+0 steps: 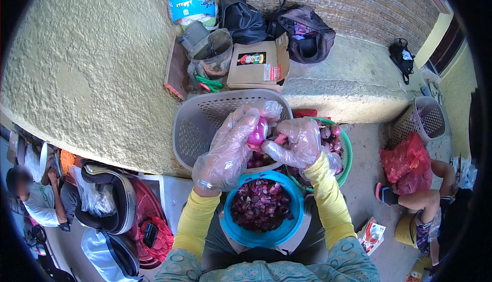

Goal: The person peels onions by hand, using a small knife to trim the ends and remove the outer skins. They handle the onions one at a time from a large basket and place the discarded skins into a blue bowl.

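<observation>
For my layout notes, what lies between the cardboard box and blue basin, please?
The head view shows a grey basket, partly hidden by the left hand and right hand.

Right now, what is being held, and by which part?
The left hand holds a purple onion by its rounded side. The right hand seems to hold something pinkish; what, and gripped where, is unclear.

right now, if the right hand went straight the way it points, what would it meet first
Most likely the pink onion held in the left hand, since the right hand points toward it. Depth is hard to judge from this one view, so they may already be touching.
</observation>
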Tool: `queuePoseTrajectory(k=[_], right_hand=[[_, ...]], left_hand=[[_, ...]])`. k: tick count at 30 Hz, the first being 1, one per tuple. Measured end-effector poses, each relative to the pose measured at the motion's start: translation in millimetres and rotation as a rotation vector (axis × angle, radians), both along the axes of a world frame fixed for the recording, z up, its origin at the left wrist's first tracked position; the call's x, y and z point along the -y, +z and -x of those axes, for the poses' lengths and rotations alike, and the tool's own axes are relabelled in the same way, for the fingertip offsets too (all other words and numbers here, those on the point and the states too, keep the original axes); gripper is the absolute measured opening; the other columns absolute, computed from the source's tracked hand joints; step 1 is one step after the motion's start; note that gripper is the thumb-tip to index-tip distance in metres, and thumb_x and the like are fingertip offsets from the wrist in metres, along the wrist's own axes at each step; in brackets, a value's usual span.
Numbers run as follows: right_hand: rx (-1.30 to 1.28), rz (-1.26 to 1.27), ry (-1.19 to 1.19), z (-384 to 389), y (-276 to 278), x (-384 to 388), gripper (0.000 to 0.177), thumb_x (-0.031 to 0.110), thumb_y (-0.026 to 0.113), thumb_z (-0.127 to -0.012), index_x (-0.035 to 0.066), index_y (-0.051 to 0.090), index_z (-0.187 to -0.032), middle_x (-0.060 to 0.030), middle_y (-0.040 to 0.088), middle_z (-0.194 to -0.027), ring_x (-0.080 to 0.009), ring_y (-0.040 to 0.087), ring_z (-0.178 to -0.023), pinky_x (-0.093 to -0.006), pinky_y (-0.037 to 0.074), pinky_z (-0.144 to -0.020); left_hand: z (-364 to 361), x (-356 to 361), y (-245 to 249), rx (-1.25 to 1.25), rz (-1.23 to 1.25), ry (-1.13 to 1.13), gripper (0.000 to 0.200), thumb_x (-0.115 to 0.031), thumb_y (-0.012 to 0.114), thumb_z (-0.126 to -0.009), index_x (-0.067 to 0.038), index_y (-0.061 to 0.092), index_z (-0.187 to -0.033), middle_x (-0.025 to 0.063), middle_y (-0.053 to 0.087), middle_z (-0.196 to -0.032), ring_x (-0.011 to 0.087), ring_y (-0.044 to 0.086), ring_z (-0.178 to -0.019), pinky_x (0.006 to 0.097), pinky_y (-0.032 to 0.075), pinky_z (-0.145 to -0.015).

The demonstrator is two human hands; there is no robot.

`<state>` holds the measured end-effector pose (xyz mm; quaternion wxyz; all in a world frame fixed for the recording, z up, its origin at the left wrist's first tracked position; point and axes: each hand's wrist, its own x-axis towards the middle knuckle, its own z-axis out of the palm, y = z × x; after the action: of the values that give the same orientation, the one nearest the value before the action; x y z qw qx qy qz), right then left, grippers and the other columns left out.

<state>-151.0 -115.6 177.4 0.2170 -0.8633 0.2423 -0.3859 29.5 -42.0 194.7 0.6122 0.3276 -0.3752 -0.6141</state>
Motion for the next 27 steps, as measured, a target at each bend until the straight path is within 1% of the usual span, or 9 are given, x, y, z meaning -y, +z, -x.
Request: queuePoseTrajectory(k=[3,5,10,12,14,18,20,25,27], right_hand=[[-0.02,0.042,0.018,-2,1,0,0.037,0.045,0.084,-0.081,0.012,0.071,-0.072,-0.0076,0.065,-0.059,-0.0313,0.066,-0.054,-0.0417,0.051,-0.052],[-0.06,0.15,0.037,-4,0,0,0.038,0.046,0.085,-0.079,0.011,0.071,-0.074,-0.0068,0.065,-0.06,-0.0315,0.066,-0.055,-0.0426,0.05,-0.052],[-0.015,0.146,-0.05,-1,2,-1,0.043,0.051,0.087,-0.074,0.011,0.07,-0.075,-0.0078,0.067,-0.066,-0.0314,0.067,-0.06,-0.0418,0.05,-0.054],[-0.002,0.146,-0.081,-3,4,-1,0.045,0.052,0.087,-0.073,0.011,0.07,-0.075,-0.0083,0.067,-0.068,-0.0314,0.068,-0.062,-0.0415,0.051,-0.055],[0.075,0.199,-0.056,-5,1,1,0.053,0.051,0.09,-0.069,0.007,0.061,-0.073,-0.01,0.064,-0.068,-0.0321,0.065,-0.059,-0.0394,0.049,-0.054],[0.061,0.208,-0.052,-4,-9,5,0.052,0.051,0.089,-0.071,0.006,0.062,-0.074,-0.0103,0.066,-0.07,-0.0321,0.065,-0.06,-0.0399,0.049,-0.055],[0.117,0.119,-0.01,-6,-9,5,0.043,0.048,0.086,-0.077,0.01,0.067,-0.073,-0.0086,0.066,-0.067,-0.0322,0.067,-0.061,-0.0427,0.05,-0.056],[0.021,0.031,-0.015,-2,0,-2,0.04,0.045,0.085,-0.079,0.011,0.066,-0.071,-0.0087,0.065,-0.063,-0.0325,0.066,-0.059,-0.0424,0.05,-0.055],[0.007,0.036,-0.015,-3,0,-3,0.04,0.044,0.085,-0.08,0.011,0.065,-0.07,-0.0086,0.065,-0.062,-0.0323,0.066,-0.059,-0.0422,0.05,-0.055]], left_hand=[[-1,3,-5,-0.076,0.014,0.0,0.041,-0.032,0.046,-0.112,0.003,0.062,-0.125,0.019,0.063,-0.132,0.0282,0.061,-0.124,0.0455,0.047,-0.113],[-1,4,-7,-0.11,0.008,0.0,0.041,-0.032,0.045,-0.113,0.003,0.062,-0.125,0.0192,0.063,-0.131,0.029,0.061,-0.124,0.0466,0.047,-0.113],[0,2,-3,-0.204,-0.037,0.009,0.04,-0.033,0.045,-0.113,0.002,0.062,-0.123,0.018,0.064,-0.128,0.0287,0.062,-0.123,0.0475,0.047,-0.112],[3,0,-1,-0.186,-0.024,0.021,0.04,-0.033,0.045,-0.113,0.002,0.063,-0.123,0.0176,0.064,-0.128,0.0281,0.062,-0.123,0.0467,0.048,-0.112],[5,0,-1,-0.168,-0.01,0.034,0.04,-0.033,0.045,-0.113,0.002,0.063,-0.123,0.0171,0.064,-0.128,0.0275,0.062,-0.122,0.0459,0.048,-0.111],[4,0,-2,-0.166,-0.005,0.021,0.04,-0.032,0.046,-0.113,0.002,0.064,-0.124,0.0163,0.064,-0.129,0.0258,0.062,-0.121,0.0429,0.047,-0.111],[5,0,-1,-0.177,-0.034,0.017,0.04,-0.032,0.046,-0.113,0.002,0.064,-0.124,0.0162,0.064,-0.13,0.0254,0.062,-0.121,0.0422,0.047,-0.111],[6,-3,3,-0.053,-0.009,0.065,0.04,-0.031,0.044,-0.113,0.003,0.062,-0.125,0.0167,0.064,-0.129,0.0258,0.061,-0.122,0.0425,0.047,-0.11],[7,-2,1,-0.082,-0.005,0.055,0.04,-0.032,0.045,-0.113,0.003,0.061,-0.125,0.0172,0.064,-0.128,0.0264,0.061,-0.122,0.0431,0.047,-0.11]])
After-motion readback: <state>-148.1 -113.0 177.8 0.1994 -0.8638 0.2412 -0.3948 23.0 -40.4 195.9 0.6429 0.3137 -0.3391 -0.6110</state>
